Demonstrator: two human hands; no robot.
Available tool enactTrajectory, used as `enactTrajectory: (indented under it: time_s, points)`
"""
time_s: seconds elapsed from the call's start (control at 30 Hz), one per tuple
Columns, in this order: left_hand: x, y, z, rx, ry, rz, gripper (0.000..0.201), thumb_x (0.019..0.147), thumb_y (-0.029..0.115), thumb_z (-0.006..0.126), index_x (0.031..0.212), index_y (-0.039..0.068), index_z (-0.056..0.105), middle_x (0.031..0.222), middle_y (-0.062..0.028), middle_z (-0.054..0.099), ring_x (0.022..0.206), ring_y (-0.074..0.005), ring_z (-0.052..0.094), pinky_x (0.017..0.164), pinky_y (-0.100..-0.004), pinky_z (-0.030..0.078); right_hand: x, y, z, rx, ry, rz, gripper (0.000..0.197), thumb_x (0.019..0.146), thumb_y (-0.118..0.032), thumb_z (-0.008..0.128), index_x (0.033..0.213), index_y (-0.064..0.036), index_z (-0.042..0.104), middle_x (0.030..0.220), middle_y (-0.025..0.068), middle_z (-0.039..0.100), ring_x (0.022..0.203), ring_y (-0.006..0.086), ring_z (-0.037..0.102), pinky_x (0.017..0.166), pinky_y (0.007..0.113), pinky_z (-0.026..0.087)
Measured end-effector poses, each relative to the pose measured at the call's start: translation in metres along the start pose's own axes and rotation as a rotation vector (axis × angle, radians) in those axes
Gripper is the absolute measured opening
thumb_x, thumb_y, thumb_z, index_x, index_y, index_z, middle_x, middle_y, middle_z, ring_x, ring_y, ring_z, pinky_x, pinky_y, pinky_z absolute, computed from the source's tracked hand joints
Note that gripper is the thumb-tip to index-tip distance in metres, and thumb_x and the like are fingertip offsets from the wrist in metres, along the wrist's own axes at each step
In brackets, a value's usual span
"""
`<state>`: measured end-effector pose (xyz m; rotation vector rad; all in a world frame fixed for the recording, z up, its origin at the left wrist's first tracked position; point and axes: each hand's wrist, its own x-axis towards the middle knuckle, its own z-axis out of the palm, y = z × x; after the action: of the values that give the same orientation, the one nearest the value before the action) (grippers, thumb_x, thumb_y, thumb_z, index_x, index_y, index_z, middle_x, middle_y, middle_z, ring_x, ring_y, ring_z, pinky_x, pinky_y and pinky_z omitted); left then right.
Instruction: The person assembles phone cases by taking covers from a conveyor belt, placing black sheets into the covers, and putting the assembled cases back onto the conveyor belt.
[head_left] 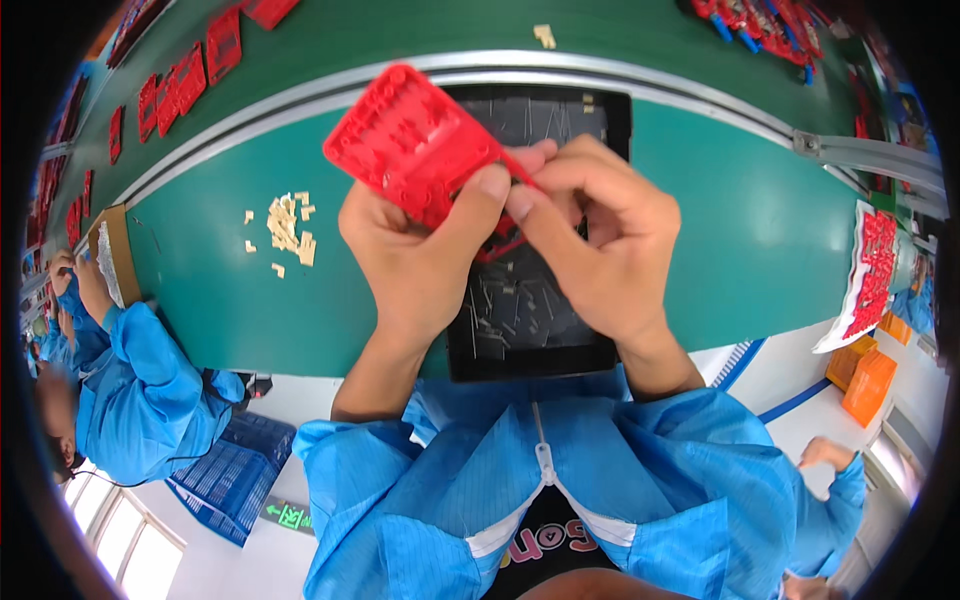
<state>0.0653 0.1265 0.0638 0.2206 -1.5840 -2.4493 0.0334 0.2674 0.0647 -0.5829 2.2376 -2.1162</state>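
A red plastic housing (405, 130), with ribs and small posts moulded on its inside, is tilted above the bench. My left hand (425, 245) grips its lower part, thumb on the inner face. Close against it, my right hand (610, 225) has thumb and index finger pinched together at the housing's right edge; anything between those fingertips is hidden. Both hands are over a black tray (622, 130) that holds several thin metal pins (490, 325). Left of my hands lies a loose pile of small cream plastic pieces (285, 225) on the green mat.
A metal rail (680, 90) crosses behind the tray. Beyond it stand red housings (180, 90) at the left and red parts with blue pieces (765, 30) at the right. A white tray of red parts (870, 270) sits at the right edge. A co-worker (150, 380) works at the left.
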Motion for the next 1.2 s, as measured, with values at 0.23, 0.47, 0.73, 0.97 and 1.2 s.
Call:
enactTrajectory:
  time_s: [0.23, 0.47, 0.73, 0.97, 1.2]
  points:
    - [0.003, 0.004, -0.003, -0.002, 0.057, -0.009, 0.035, 0.101, 0.007, 0.059, 0.131, -0.008, 0.05, 0.119, -0.0289, 0.067, 0.105, -0.0363, 0.072, 0.079, -0.0394, 0.065, 0.027, -0.024, -0.026, 0.16, 0.09, 0.331, 0.013, 0.094, -0.005, 0.072, 0.105, 0.0036, 0.072, 0.076, 0.0024, 0.069, 0.059, 0.005, 0.059, 0.052, 0.018, 0.044]
    - [0.007, 0.006, -0.015, 0.019, 0.015, 0.015, 0.019, 0.103, 0.01, 0.058, 0.117, -0.003, 0.055, 0.102, -0.021, 0.073, 0.088, -0.0249, 0.073, 0.073, -0.0317, 0.058, 0.134, 0.023, -0.076, -0.144, 0.059, 0.194, 0.027, 0.095, -0.013, 0.071, 0.11, 0.0096, 0.068, 0.081, 0.008, 0.072, 0.067, 0.0089, 0.066, 0.058, 0.023, 0.049]
    - [0.011, 0.001, -0.022, 0.07, 0.072, 0.034, 0.016, 0.104, 0.013, 0.057, 0.109, -0.002, 0.061, 0.092, -0.0186, 0.073, 0.077, -0.0216, 0.072, 0.068, -0.0307, 0.057, 0.164, 0.075, -0.044, -0.07, -0.121, 0.278, 0.041, 0.096, -0.004, 0.06, 0.134, 0.0099, 0.056, 0.106, 0.016, 0.073, 0.097, 0.0199, 0.073, 0.082, 0.028, 0.057]
    - [0.014, -0.004, -0.023, 0.066, 0.041, 0.034, 0.016, 0.104, 0.014, 0.058, 0.106, -0.002, 0.062, 0.09, -0.0174, 0.072, 0.075, -0.021, 0.071, 0.066, -0.0298, 0.056, 0.141, 0.056, -0.056, -0.19, -0.172, 0.268, 0.029, 0.097, -0.013, 0.065, 0.12, 0.0045, 0.068, 0.104, 0.0143, 0.075, 0.093, 0.0181, 0.073, 0.079, 0.029, 0.056]
    - [0.014, -0.004, -0.022, 0.098, 0.106, 0.039, 0.017, 0.104, 0.014, 0.058, 0.104, -0.002, 0.063, 0.085, -0.0157, 0.072, 0.07, -0.0187, 0.069, 0.062, -0.0279, 0.055, 0.107, 0.08, -0.085, -0.064, -0.138, 0.256, 0.018, 0.101, -0.013, 0.062, 0.103, 0.0034, 0.069, 0.094, 0.0057, 0.072, 0.077, 0.0104, 0.065, 0.07, 0.026, 0.052]
